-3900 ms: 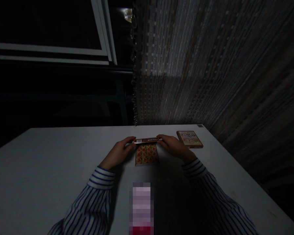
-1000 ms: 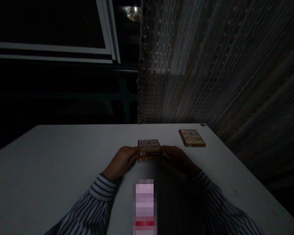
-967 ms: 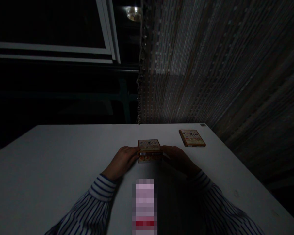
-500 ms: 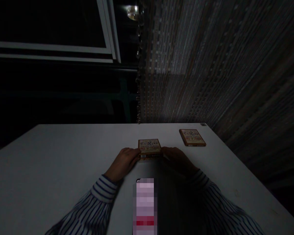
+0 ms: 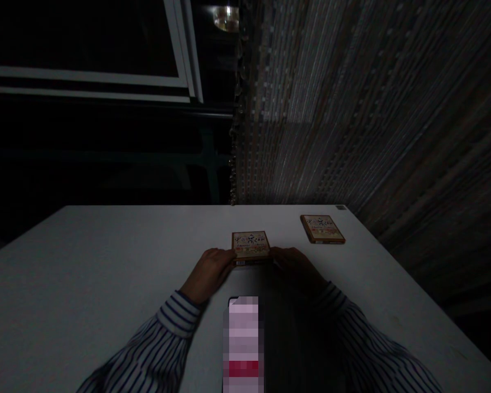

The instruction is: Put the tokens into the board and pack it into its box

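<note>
A flat, brown-edged box [image 5: 251, 244] with printed characters and a coloured picture on its lid lies face up near the middle of the white table. My left hand [image 5: 209, 273] grips its left side, the fingertips at the near left corner. On the opposite side my right hand [image 5: 298, 268], deep in shadow, holds the near right corner. Whether anything lies beneath the box I cannot tell. A similar flat box [image 5: 322, 228] rests on the table farther right, apart from both hands.
A phone [image 5: 244, 344] with a blurred-out screen stands or lies between my forearms on the white table [image 5: 106, 262]. Behind the table hangs a string curtain [image 5: 303, 109] on the right. A white-framed window [image 5: 182, 54] is at the upper left. The room is dark.
Both hands keep hold of the box. A patterned strip that showed below its near edge is now out of sight. The view has shifted slightly.
</note>
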Tool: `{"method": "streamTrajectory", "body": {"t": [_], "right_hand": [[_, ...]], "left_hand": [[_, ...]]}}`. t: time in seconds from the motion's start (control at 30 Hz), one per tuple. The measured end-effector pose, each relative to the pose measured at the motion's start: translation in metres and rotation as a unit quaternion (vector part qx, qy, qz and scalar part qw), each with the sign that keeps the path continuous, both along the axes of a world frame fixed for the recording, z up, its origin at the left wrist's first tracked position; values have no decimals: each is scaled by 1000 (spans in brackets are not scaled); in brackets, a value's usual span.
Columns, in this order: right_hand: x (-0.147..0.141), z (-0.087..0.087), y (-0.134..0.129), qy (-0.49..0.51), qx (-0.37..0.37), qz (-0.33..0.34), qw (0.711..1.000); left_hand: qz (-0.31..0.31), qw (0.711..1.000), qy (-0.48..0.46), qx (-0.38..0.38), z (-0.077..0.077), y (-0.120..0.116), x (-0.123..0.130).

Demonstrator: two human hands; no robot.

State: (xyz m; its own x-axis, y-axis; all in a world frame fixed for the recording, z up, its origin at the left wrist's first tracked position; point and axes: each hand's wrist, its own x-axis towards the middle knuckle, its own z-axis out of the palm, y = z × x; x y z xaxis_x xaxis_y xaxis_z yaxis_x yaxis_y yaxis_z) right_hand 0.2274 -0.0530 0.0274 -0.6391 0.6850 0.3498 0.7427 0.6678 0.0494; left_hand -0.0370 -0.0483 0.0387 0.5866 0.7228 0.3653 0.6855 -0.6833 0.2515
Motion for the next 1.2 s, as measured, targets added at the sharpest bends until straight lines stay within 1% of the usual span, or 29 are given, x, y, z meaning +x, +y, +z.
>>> {"method": "streamTrajectory", "body": {"t": [0.3,0.63,0.83,0.93,1.1,1.2], "right_hand": [[-3,0,0,7,-32,-10,999],[-1,-8,0,6,26,8,1000],[0,-11,-1,10,44,13,999],[-1,-9,-2,7,37,7,999],[-3,-6,-4,-1,-2,-6,1000],[-3,-6,-3,-1,-1,-2,1000]], "left_hand": [[0,1000,-5,7,-2,-2,0],[-3,1000,-5,15,-9,-1,-1],[8,1000,2,21,-15,-1,0],[11,1000,8,20,-16,-1,1],[7,1000,0,27,-17,-1,1],[7,1000,-4,29,-18,-1,1]]}}
